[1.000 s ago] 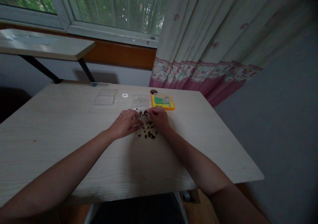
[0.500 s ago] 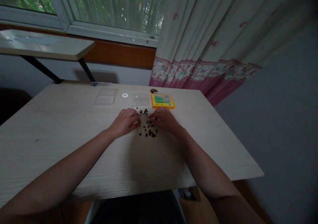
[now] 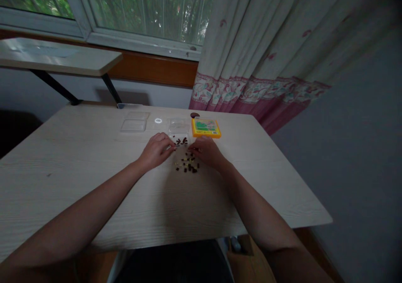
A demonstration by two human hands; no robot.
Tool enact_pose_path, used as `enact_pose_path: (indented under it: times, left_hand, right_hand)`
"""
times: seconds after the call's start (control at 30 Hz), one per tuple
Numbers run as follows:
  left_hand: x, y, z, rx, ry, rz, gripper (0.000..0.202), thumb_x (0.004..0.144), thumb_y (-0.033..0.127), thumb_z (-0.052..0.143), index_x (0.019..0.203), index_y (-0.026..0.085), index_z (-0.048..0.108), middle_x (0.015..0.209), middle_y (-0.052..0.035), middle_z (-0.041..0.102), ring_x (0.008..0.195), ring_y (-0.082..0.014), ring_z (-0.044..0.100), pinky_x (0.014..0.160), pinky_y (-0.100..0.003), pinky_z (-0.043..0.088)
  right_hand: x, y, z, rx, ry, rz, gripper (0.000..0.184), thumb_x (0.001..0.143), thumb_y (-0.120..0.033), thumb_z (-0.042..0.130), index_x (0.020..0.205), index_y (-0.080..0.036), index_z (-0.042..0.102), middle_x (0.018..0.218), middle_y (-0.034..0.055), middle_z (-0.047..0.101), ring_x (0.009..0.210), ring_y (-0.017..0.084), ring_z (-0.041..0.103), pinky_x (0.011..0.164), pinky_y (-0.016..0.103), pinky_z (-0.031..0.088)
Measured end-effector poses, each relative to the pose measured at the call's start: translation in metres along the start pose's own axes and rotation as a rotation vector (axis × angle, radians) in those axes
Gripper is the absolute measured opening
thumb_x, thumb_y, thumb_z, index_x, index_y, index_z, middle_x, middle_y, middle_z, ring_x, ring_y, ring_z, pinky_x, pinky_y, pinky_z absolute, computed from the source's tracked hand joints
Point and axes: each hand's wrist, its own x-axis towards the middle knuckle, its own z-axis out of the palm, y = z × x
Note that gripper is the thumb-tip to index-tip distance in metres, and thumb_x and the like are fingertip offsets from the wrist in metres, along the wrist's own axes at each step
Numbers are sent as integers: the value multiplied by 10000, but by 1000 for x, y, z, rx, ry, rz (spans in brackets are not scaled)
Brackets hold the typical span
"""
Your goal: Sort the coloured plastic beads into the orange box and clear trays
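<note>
Small, blocky dark-brown and pale-yellow pieces (image 3: 190, 168) lie scattered on the pale wood-grain table (image 3: 132, 209), four o'clock from the left hand (image 3: 157, 150) and eight from the right hand (image 3: 206, 151), both narrowed, any hold indiscernible.

Home-like room: floral curtain (image 3: 251, 57), window (image 3: 150, 11), wooden table (image 3: 125, 207).

A pink-hemmed curtain (image 3: 251, 40) hangs beside the window (image 3: 150, 11), right of a raised shelf (image 3: 78, 59).
</note>
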Motion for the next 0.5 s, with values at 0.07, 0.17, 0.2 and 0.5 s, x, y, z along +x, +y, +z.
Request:
enact_pose_path:
  times: [0.07, 0.17, 0.2, 0.5]
  left_hand:
    - [2, -2, 1, -27, 81, -64, 191, 937, 339, 548, 895, 195, 665, 890, -63, 588, 918, -217, 547, 828, -360, 434]
    - [4, -7, 3, -45, 172, -155, 180, 933, 323, 551, 883, 190, 662, 874, -54, 578, 898, -210, 546, 803, -348, 446]
    - [5, -8, 4, -50, 191, -182, 176, 929, 321, 556, 878, 189, 661, 871, -52, 574, 881, -206, 545, 785, -341, 448]
    - [5, -16, 10, -118, 237, -274, 194, 901, 341, 586, 862, 175, 678, 846, -41, 553, 758, -167, 529, 686, -301, 439]
  right_hand:
    - [2, 1, 8, 90, 109, 58, 122, 877, -298, 669, 865, -232, 771, 723, 21, 660, 734, 174, 548, 731, 311, 371]
    - [6, 2, 22, 162, 287, 150, 201, 917, -348, 616, 881, -217, 765, 757, 35, 680, 757, 183, 571, 766, 323, 407]
    - [8, 3, 26, 167, 329, 175, 214, 921, -356, 609, 878, -214, 763, 766, 40, 684, 762, 187, 574, 773, 326, 416]
    - [12, 7, 37, 190, 385, 222, 299, 963, -383, 526, 888, -204, 754, 871, 61, 723, 821, 197, 613, 814, 337, 449]
